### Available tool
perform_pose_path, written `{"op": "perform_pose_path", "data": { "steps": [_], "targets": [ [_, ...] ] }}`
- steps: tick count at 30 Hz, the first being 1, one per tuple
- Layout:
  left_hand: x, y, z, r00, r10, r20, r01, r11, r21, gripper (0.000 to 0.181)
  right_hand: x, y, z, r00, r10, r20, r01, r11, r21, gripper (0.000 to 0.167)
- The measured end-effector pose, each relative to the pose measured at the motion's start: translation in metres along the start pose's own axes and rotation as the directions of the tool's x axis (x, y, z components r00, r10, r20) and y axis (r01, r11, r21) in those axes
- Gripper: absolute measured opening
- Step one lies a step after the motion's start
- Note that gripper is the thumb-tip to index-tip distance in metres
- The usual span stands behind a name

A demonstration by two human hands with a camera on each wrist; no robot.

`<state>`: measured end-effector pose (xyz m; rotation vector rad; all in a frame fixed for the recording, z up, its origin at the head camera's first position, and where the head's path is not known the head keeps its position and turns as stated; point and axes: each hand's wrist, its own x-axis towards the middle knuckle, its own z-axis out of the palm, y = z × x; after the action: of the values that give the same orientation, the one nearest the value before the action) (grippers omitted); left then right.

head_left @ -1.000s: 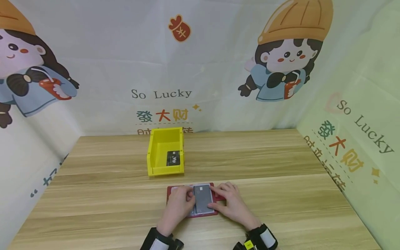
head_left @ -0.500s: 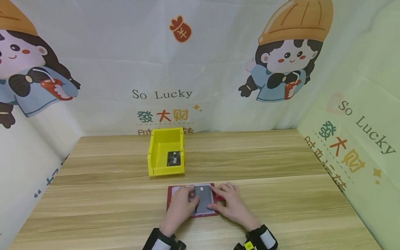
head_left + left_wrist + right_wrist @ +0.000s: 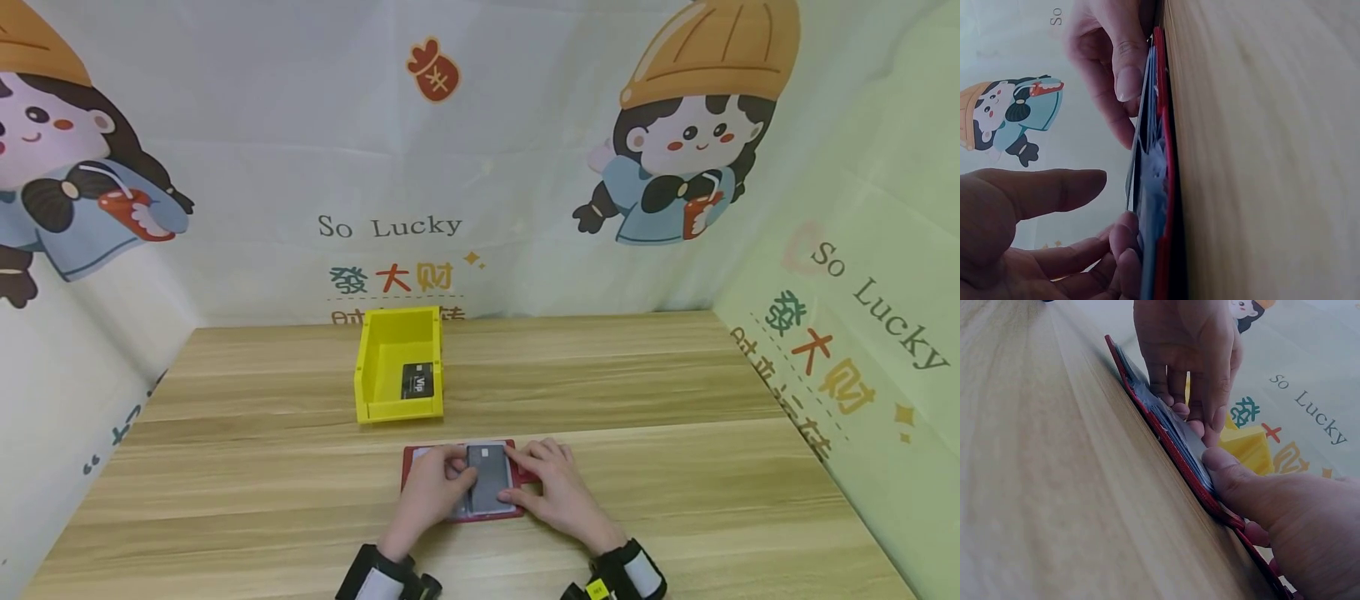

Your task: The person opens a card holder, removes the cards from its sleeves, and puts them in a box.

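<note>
A red card holder [image 3: 406,467] with clear sleeves lies spread on the table, a grey card [image 3: 488,483] on its right-hand page. My left hand [image 3: 432,492] is over the left page; in the left wrist view its fingertips [image 3: 1126,232] touch the sleeves by the card's edge, while the thumb [image 3: 1079,189] stands apart from them. With thumb and forefinger my right hand [image 3: 557,492] holds the right side of the page and card. The right thumb [image 3: 1222,461] presses on the page's edge in the right wrist view. Some right fingers are hidden behind the holder.
A yellow bin [image 3: 397,410] stands farther back on the wooden table [image 3: 637,375]. Inside it is a black card [image 3: 417,381] marked "Vip". A printed cloth [image 3: 525,275] hangs around the back and sides.
My left hand shifts slightly right, its thumb reaching over the grey card's left edge, then draws back a little. The right hand, holder and bin stay in place.
</note>
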<state>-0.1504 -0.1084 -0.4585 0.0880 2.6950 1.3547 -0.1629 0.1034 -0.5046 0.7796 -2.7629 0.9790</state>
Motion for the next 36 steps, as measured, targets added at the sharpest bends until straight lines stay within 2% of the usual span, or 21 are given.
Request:
{"op": "perform_pose_path", "data": {
  "steps": [7,12,16,20,25,31,36],
  "targets": [
    [0.002,-0.001,-0.002,0.999,-0.040,0.003,0.040,0.998,-0.039,0.021,0.000,0.001,0.001,0.999,-0.031,-0.026,0.031,0.999,-0.022,0.060],
    [0.004,0.001,-0.005,0.997,-0.066,0.041,0.067,0.998,-0.014,0.021,0.000,0.000,-0.001,0.999,-0.036,0.004,0.036,0.999,-0.022,0.062],
    [0.006,0.004,-0.005,0.994,-0.085,0.068,0.083,0.996,0.030,0.021,-0.001,0.000,-0.001,0.999,-0.037,0.032,0.038,0.999,-0.027,0.055],
    [0.008,0.006,-0.005,0.990,-0.118,0.077,0.113,0.991,0.067,0.020,0.000,0.000,0.000,0.999,-0.025,0.049,0.027,0.998,-0.050,0.049],
    [0.013,0.005,-0.006,0.983,-0.158,0.089,0.151,0.985,0.088,0.023,0.001,0.000,0.001,0.998,-0.002,0.058,0.006,0.997,-0.076,0.052],
    [0.017,0.001,-0.007,0.987,-0.140,0.076,0.129,0.981,0.143,0.026,0.001,0.000,0.002,0.998,-0.004,0.056,0.010,0.996,-0.091,0.055],
    [0.017,0.000,-0.009,0.991,-0.114,0.074,0.103,0.985,0.139,0.024,0.001,0.000,0.002,0.999,-0.013,0.053,0.018,0.995,-0.097,0.056]
  ]
}}
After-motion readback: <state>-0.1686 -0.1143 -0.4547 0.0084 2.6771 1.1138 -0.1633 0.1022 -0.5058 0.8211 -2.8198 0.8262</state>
